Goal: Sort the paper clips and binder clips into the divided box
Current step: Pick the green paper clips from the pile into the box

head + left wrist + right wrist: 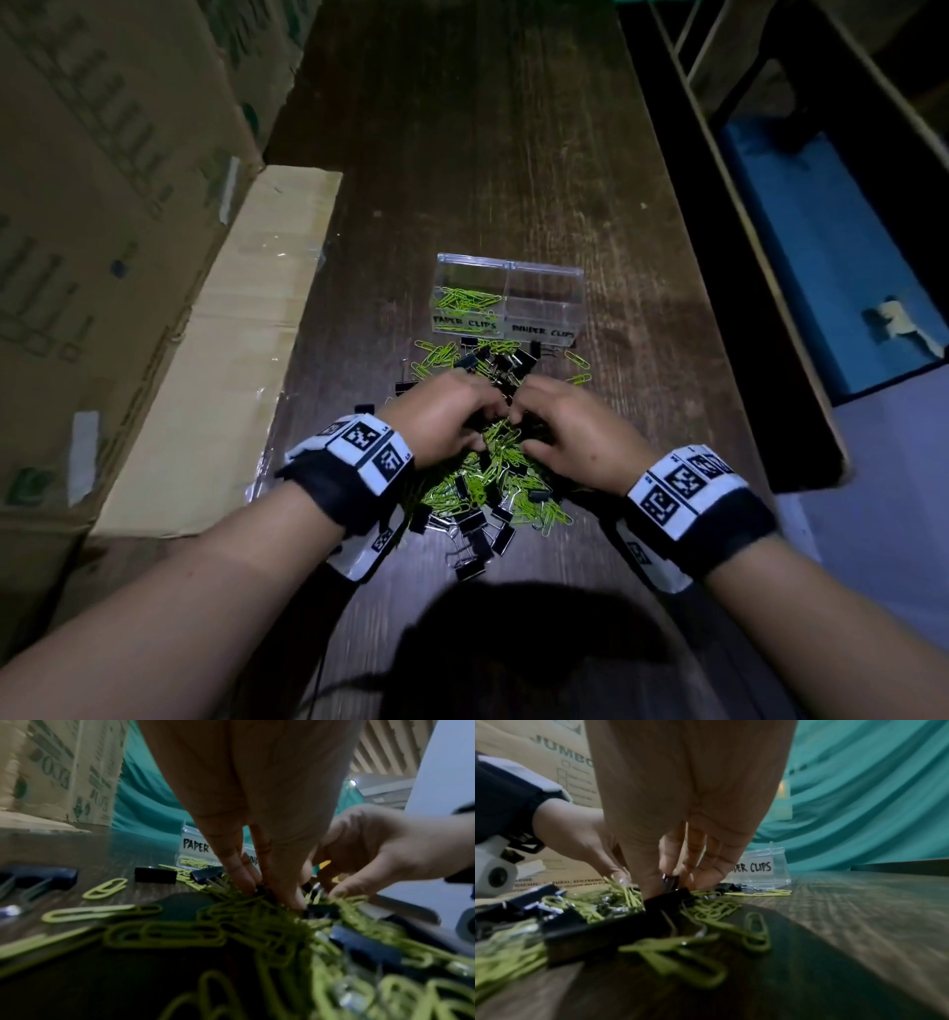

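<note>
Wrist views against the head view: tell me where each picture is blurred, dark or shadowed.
Head view: dim overall, sharp on the clear plastic divided box; a dark rounded shadow crosses the near end of the dark wooden table. Left wrist view: the nearest yellow-green paper clips are out of focus; the box label reads clearly. Right wrist view: the near black binder clip is blurred, and the table edges smear.

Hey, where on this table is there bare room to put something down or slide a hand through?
Bare wooden table lies beyond the divided box, and a strip runs right of the pile to the table's edge. It is crowded between the box and both hands, where paper clips and binder clips lie heaped. Cardboard borders the left side.
</note>
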Demonstrator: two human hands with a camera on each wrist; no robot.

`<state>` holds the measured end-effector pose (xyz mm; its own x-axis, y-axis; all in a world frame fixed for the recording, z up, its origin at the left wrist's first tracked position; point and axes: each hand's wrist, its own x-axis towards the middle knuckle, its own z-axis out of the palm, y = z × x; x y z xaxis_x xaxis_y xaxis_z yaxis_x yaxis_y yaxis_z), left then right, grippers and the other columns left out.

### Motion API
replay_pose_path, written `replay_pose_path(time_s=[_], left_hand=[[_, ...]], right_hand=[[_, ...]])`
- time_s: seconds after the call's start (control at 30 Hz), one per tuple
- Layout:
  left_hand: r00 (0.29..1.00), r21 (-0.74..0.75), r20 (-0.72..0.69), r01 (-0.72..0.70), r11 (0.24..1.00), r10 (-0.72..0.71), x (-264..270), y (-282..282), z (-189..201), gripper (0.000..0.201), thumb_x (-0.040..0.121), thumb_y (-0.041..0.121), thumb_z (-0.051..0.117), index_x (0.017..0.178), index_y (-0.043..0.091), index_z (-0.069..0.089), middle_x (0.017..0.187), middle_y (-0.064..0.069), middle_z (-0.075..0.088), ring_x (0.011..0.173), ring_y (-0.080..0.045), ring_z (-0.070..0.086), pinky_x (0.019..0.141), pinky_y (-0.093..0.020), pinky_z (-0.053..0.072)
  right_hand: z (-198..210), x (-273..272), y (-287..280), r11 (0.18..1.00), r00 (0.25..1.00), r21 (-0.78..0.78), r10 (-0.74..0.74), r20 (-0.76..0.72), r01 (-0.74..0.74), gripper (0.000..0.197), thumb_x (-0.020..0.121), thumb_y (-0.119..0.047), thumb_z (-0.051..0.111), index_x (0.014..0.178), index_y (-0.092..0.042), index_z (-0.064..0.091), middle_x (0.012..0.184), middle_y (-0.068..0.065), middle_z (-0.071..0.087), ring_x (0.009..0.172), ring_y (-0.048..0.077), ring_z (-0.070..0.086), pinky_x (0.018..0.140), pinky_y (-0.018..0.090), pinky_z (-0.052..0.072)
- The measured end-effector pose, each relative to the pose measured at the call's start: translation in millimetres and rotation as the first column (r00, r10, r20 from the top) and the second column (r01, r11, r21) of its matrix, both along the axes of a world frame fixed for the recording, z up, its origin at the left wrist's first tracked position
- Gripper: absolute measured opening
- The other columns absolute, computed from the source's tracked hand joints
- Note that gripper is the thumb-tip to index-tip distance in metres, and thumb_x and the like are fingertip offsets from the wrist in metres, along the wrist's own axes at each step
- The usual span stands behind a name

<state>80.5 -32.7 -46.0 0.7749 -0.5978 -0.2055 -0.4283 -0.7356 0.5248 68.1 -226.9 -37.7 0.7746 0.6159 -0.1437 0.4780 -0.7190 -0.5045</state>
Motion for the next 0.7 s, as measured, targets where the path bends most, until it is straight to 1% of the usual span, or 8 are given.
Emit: replay_pose_path(time_s=[0.13, 0.2, 0.3, 0.37, 0.47, 0.57, 0.63, 0.7], left_hand=[[0.999, -0.047, 0.005, -0.04, 0.998, 0.041, -4.8, 7.0, -5.8, 0.032, 0.075, 0.016, 0.073, 0.105, 0.018, 0.062, 0.096, 0.004, 0.057, 0.093, -0.013, 0.048, 0.086, -0.031, 0.043], [0.997, -0.079, 0.014, -0.076, 0.994, 0.078, -8.7, 12.2, -5.0, 0.029, 0.076, 0.015, 0.073, 0.102, 0.018, 0.062, 0.092, 0.009, 0.048, 0.09, -0.011, 0.046, 0.082, -0.028, 0.043], [0.982, -0.172, 0.004, -0.187, 0.967, 0.191, -14.0, 24.9, 0.8, 0.028, 0.073, 0.015, 0.075, 0.098, 0.018, 0.064, 0.088, 0.008, 0.049, 0.082, -0.011, 0.051, 0.075, -0.027, 0.043], [0.944, -0.24, 0.009, -0.318, 0.917, 0.329, -12.5, 39.2, 5.4, 0.027, 0.072, 0.015, 0.076, 0.096, 0.02, 0.065, 0.086, 0.008, 0.051, 0.08, -0.012, 0.052, 0.072, -0.024, 0.037], [0.876, -0.191, 0.092, -0.452, 0.872, 0.474, -7.8, 62.6, 9.0, 0.023, 0.075, 0.014, 0.073, 0.097, 0.018, 0.065, 0.088, -0.001, 0.055, 0.084, -0.021, 0.055, 0.072, -0.025, 0.036], [0.872, -0.046, 0.203, -0.446, 0.894, 0.446, -11.4, 70.3, 7.4, 0.026, 0.078, 0.018, 0.07, 0.103, 0.017, 0.065, 0.103, -0.007, 0.057, 0.099, -0.029, 0.051, 0.085, -0.034, 0.042], [0.9, -0.038, 0.223, -0.376, 0.926, 0.375, -20.0, 60.3, 8.7, 0.027, 0.079, 0.024, 0.069, 0.106, 0.018, 0.065, 0.108, -0.004, 0.057, 0.102, -0.027, 0.047, 0.089, -0.038, 0.041], [0.945, -0.084, 0.155, -0.279, 0.957, 0.289, -31.0, 40.0, 11.4, 0.027, 0.081, 0.027, 0.067, 0.107, 0.019, 0.065, 0.107, -0.001, 0.059, 0.099, -0.019, 0.048, 0.09, -0.035, 0.043]], right_hand=[[-1.6, -7.6, -5.2, 0.997, 0.997, 0.047, -0.055, 0.046, 0.053, 0.017, 0.075, -0.009, 0.063, 0.081, -0.019, 0.05, 0.079, -0.008, 0.053, 0.077, 0.014, 0.051, 0.069, 0.033, 0.044], [-0.6, -13.1, -10.9, 0.99, 0.988, 0.107, -0.107, 0.107, 0.096, 0.018, 0.075, -0.009, 0.065, 0.081, -0.019, 0.052, 0.08, -0.008, 0.056, 0.077, 0.011, 0.05, 0.07, 0.03, 0.042], [3.6, -17.6, -23.8, 0.958, 0.951, 0.199, -0.244, 0.191, 0.206, 0.017, 0.075, -0.009, 0.07, 0.081, -0.018, 0.056, 0.081, -0.004, 0.059, 0.077, 0.014, 0.054, 0.069, 0.025, 0.04], [3.4, -15.7, -34.5, 0.899, 0.905, 0.263, -0.397, 0.155, 0.349, 0.016, 0.075, -0.01, 0.072, 0.08, -0.018, 0.059, 0.079, -0.006, 0.059, 0.075, 0.012, 0.054, 0.067, 0.02, 0.039], [-3.8, -10.6, -49.5, 0.817, 0.839, 0.254, -0.543, 0.036, 0.518, 0.012, 0.075, -0.016, 0.072, 0.079, -0.021, 0.062, 0.08, -0.006, 0.062, 0.075, 0.013, 0.057, 0.07, 0.025, 0.044], [-8.9, -12.1, -55.4, 0.845, 0.845, 0.124, -0.531, 0.072, 0.52, 0.014, 0.078, -0.021, 0.072, 0.09, -0.021, 0.066, 0.092, -0.003, 0.057, 0.086, 0.015, 0.055, 0.076, 0.026, 0.042], [-7.2, -17.0, -52.7, 0.883, 0.873, 0.092, -0.47, 0.133, 0.461, 0.014, 0.079, -0.021, 0.07, 0.092, -0.021, 0.066, 0.097, -0.004, 0.055, 0.094, 0.018, 0.053, 0.084, 0.033, 0.044], [-4.2, -24.1, -46.4, 0.929, 0.921, 0.093, -0.369, 0.127, 0.359, 0.014, 0.079, -0.02, 0.069, 0.092, -0.022, 0.065, 0.097, -0.007, 0.056, 0.096, 0.019, 0.053, 0.088, 0.041, 0.045]])
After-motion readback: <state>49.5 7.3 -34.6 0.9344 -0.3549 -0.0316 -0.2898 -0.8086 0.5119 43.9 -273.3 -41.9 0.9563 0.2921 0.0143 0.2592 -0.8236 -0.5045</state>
